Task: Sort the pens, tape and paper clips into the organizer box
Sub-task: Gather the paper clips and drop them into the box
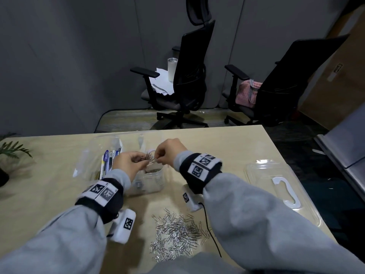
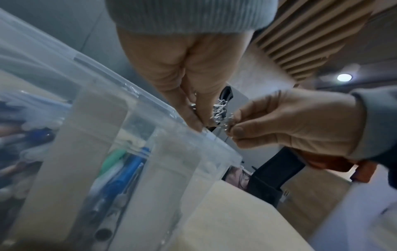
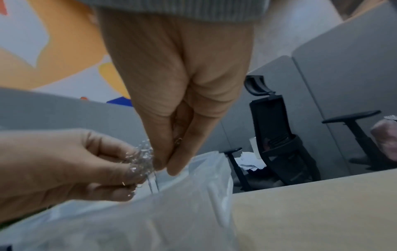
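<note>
Over the clear organizer box point(image 1: 87, 161), my left hand point(image 1: 143, 163) grips a tangled clump of paper clips point(image 1: 147, 156). My right hand point(image 1: 159, 159) pinches one clip point(image 1: 154, 160) at the clump's edge. In the right wrist view that single clip point(image 3: 153, 182) hangs from my right fingertips point(image 3: 171, 169) just above the box rim point(image 3: 193, 180), beside the clump point(image 3: 141, 161). Pens point(image 1: 109, 160) lie in the box's left compartment. Clips fill the near compartment point(image 1: 153, 171). A loose pile of paper clips point(image 1: 177, 234) lies on the table near me. Part of a tape roll point(image 1: 151, 150) shows behind my hands.
The box's clear lid point(image 1: 280, 186) lies on the table to the right. A black cable point(image 1: 210, 230) runs beside the clip pile. A plant point(image 1: 11, 149) stands at the left edge. Two office chairs point(image 1: 187, 76) stand beyond the table's far edge.
</note>
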The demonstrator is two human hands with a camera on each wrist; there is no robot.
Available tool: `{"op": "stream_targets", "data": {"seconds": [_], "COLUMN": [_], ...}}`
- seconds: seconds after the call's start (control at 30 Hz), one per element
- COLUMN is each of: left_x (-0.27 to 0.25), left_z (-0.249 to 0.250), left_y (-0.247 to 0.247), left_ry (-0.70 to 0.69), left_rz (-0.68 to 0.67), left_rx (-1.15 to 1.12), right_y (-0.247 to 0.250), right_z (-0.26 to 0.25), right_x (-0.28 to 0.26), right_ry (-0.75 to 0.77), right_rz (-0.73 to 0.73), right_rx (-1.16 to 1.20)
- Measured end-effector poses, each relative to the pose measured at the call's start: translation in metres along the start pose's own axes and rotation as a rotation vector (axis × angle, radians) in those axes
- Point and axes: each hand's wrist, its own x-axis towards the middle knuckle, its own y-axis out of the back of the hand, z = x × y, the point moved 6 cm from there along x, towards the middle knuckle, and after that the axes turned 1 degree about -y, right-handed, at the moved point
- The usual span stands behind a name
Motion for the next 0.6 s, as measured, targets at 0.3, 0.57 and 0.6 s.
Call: {"op": "stream_targets", "data": {"seconds": [0.3, 0.57, 0.6], "left_x": [0.001, -0.001, -0.002], "left_z": [-0.007, -0.003, -0.002], "left_y": [-0.012, -0.013, -0.013], "left_ry": [0.002, -0.049, -0.058], "left_rz": [-0.041, -0.115, -0.109], "left_rx": [0.34, 0.371, 0.373], "right_y": [-0.03, -0.022, -0.019], "right_z": [0.001, 0.003, 0.006], "right_x": [0.02, 0.006, 0.001], "right_ry": [-0.078, -0.002, 0.017], "right_rz": [-0.088, 0.037, 0.094], "right_rx": [-0.242, -0.068, 0.008]}}
